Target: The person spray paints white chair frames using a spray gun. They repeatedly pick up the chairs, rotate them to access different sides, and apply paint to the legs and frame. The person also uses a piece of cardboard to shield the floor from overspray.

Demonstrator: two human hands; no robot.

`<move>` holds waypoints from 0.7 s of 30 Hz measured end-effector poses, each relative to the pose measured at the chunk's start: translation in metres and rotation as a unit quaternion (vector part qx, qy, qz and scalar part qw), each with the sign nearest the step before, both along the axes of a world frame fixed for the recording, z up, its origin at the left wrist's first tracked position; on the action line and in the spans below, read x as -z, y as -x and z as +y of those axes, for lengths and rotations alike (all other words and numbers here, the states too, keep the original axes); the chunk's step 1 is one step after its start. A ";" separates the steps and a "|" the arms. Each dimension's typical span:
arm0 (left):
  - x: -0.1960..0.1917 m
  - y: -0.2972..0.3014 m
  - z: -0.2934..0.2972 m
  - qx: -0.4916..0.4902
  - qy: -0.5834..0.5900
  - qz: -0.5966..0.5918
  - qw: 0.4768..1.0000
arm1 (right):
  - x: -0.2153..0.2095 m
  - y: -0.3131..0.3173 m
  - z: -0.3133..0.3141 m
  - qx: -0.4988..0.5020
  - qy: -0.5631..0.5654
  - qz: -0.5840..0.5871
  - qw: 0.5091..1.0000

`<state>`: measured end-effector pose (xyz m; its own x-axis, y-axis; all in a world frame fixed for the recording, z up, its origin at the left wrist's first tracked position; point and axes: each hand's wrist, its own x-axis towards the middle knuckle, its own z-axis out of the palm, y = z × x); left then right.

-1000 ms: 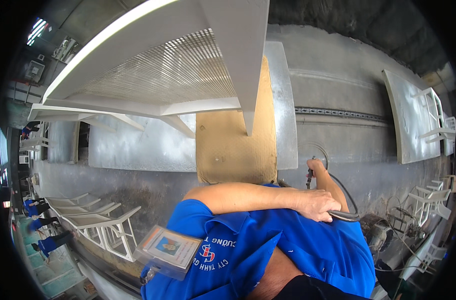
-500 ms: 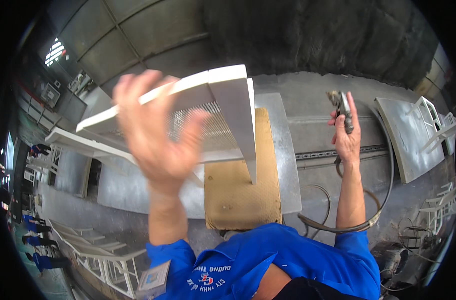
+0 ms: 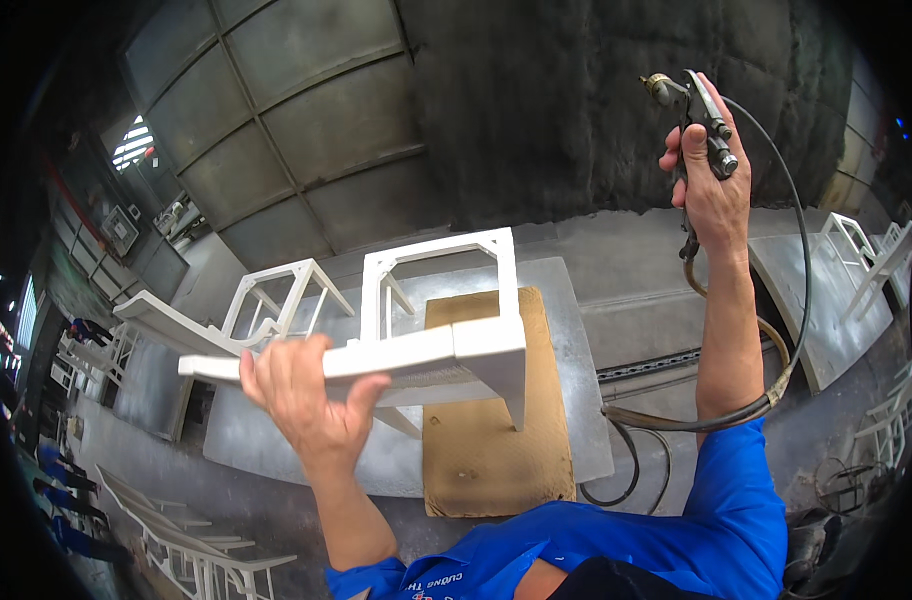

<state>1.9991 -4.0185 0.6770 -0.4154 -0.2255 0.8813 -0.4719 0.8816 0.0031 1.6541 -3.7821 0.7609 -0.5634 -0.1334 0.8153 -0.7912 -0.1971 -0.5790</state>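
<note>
My left hand [image 3: 321,405] grips the near long rail of a white chair frame [image 3: 426,347], fingers over its top edge and thumb along the near side. The chair is tipped over, its squared leg frame standing up on the far side. Part of it rests over a brown cardboard sheet [image 3: 496,460]. Raised at the far right, my right hand [image 3: 718,205] is closed around a spray gun [image 3: 714,130], its brass-coloured nozzle end pointing left. A dark hose [image 3: 798,280] runs from the gun down beside my right forearm.
Under the cardboard lies a grey metal tabletop [image 3: 311,445]. Another white chair [image 3: 276,290] stands at its left. More white chairs [image 3: 201,540] are at lower left, with others [image 3: 866,260] on a right-hand metal table [image 3: 821,330]. Hose loops hang near my right side. People in blue work at far left.
My left hand has come down onto the chair rail, and the chair has tipped, bringing its leg frame into view. My right hand has lifted the spray gun higher and farther away.
</note>
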 end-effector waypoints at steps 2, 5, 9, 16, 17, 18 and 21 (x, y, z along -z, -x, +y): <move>0.006 -0.019 0.016 -0.009 -0.008 0.000 1.000 | 0.003 -0.012 0.003 -0.010 -0.005 -0.010 1.000; 0.014 -0.045 0.036 -0.018 0.002 0.004 1.000 | 0.008 -0.032 0.005 -0.013 0.000 -0.003 1.000; 0.022 -0.072 0.055 -0.014 -0.007 -0.008 1.000 | 0.005 -0.061 0.013 -0.001 0.002 -0.016 1.000; 0.031 -0.093 0.071 -0.008 -0.002 -0.002 1.000 | 0.001 -0.103 0.010 0.015 -0.004 0.000 1.000; 0.033 -0.096 0.073 -0.009 -0.004 -0.003 1.000 | 0.006 -0.108 0.010 0.013 -0.008 -0.008 1.000; 0.034 -0.100 0.076 -0.009 -0.010 -0.008 1.000 | 0.012 -0.113 0.012 0.010 -0.013 -0.018 1.000; 0.042 -0.113 0.088 -0.009 -0.019 -0.003 1.000 | 0.044 -0.129 0.021 -0.041 -0.057 -0.039 0.997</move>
<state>2.1119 -3.9303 0.6353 -0.4167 -0.2659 0.8693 -0.4876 0.8724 0.0331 1.7832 -3.7616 0.7172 -0.6074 -0.2711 0.7467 -0.7274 -0.1880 -0.6599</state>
